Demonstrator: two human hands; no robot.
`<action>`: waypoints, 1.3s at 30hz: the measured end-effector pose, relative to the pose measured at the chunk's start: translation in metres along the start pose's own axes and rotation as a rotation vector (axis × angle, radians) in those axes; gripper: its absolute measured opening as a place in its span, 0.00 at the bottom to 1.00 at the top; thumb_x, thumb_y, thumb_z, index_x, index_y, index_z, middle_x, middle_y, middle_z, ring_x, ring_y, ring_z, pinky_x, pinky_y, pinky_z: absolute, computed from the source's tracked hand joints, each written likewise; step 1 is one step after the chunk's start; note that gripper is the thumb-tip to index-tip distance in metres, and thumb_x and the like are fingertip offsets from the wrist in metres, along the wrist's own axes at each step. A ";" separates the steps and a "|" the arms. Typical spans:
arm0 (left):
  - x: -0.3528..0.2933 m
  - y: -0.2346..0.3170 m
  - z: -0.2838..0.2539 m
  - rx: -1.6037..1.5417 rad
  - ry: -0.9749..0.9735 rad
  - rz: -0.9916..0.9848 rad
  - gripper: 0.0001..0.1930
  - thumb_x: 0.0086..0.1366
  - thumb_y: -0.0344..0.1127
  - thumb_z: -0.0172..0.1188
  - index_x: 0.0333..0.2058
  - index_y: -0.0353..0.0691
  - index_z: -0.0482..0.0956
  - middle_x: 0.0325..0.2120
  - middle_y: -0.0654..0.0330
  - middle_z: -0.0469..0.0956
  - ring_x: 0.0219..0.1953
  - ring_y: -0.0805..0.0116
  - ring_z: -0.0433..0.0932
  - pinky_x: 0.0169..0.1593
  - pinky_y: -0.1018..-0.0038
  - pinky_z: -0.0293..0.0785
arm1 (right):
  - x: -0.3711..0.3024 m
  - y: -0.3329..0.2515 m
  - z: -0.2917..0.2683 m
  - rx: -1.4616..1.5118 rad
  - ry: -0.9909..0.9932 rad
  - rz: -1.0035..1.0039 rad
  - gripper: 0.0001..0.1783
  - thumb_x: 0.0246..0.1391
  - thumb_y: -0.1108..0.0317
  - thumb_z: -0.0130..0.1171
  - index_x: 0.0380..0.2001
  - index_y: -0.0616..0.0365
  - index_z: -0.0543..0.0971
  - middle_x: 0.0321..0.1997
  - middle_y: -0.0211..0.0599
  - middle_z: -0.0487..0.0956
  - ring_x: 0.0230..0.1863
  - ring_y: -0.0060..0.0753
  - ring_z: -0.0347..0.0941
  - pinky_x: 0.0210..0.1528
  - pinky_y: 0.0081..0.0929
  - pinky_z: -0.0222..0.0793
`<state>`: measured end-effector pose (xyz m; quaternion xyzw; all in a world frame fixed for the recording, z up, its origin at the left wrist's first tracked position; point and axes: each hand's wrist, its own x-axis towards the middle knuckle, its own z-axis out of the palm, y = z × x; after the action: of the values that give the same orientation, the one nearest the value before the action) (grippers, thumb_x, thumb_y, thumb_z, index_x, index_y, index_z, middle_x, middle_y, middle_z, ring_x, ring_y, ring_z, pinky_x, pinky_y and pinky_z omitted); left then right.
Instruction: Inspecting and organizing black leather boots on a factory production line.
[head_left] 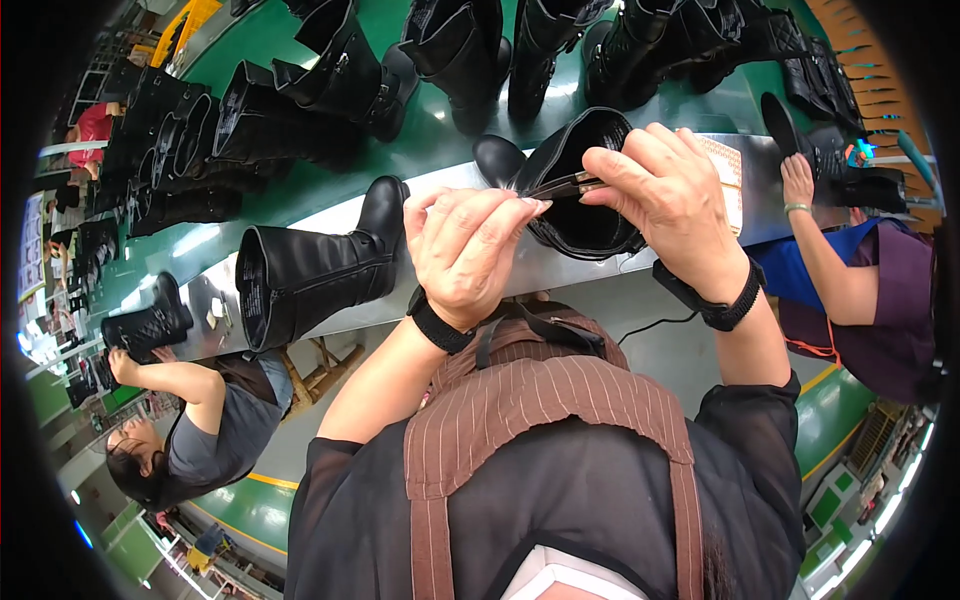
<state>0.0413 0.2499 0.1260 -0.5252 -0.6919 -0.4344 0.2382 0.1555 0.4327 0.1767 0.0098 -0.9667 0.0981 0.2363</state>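
Note:
A black tall boot [568,140] stands at the metal table edge in front of me, its shaft opening turned up towards me. Across that opening runs a thin dark strap [552,189] with a small metal piece near its right end. My left hand [465,245] is closed, pinching the strap's left end between thumb and fingers. The other end is pinched by my right hand [670,195], just above the boot's rim. Whether the strap is joined to the boot, I cannot tell. A second black boot [325,270] lies on its side left of my left hand.
Several black boots [455,60] crowd the green surface [420,150] beyond the metal strip [340,215]. A patterned tan sheet [722,165] lies right of my right hand. Co-workers handle boots at both sides: a forearm [180,378] at left, a hand [797,182] at right.

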 end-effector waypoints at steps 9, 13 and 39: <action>-0.028 -0.013 -0.014 0.040 0.008 -0.127 0.13 0.48 0.22 0.66 0.34 0.42 0.83 0.28 0.65 0.78 0.30 0.67 0.76 0.42 0.70 0.66 | -0.019 0.035 -0.005 0.215 0.288 0.832 0.13 0.55 0.67 0.60 0.42 0.59 0.75 0.35 0.43 0.80 0.38 0.44 0.78 0.38 0.36 0.73; -0.078 -0.040 0.008 0.025 -0.395 -0.661 0.21 0.54 0.25 0.62 0.48 0.39 0.75 0.41 0.51 0.76 0.42 0.51 0.75 0.46 0.65 0.71 | -0.132 0.137 0.109 0.006 -0.136 0.871 0.17 0.60 0.69 0.51 0.52 0.64 0.71 0.35 0.51 0.78 0.37 0.49 0.76 0.43 0.37 0.71; -0.110 -0.118 0.089 -0.772 -1.401 -1.233 0.15 0.70 0.39 0.51 0.29 0.36 0.81 0.21 0.62 0.82 0.24 0.75 0.79 0.29 0.82 0.69 | -0.127 -0.027 0.209 0.772 -0.095 0.860 0.24 0.47 0.60 0.69 0.47 0.59 0.78 0.48 0.39 0.80 0.49 0.36 0.75 0.53 0.31 0.68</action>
<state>-0.0209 0.2600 -0.0465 -0.2539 -0.6388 -0.2695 -0.6743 0.1754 0.3618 -0.0577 -0.2941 -0.7873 0.5305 0.1108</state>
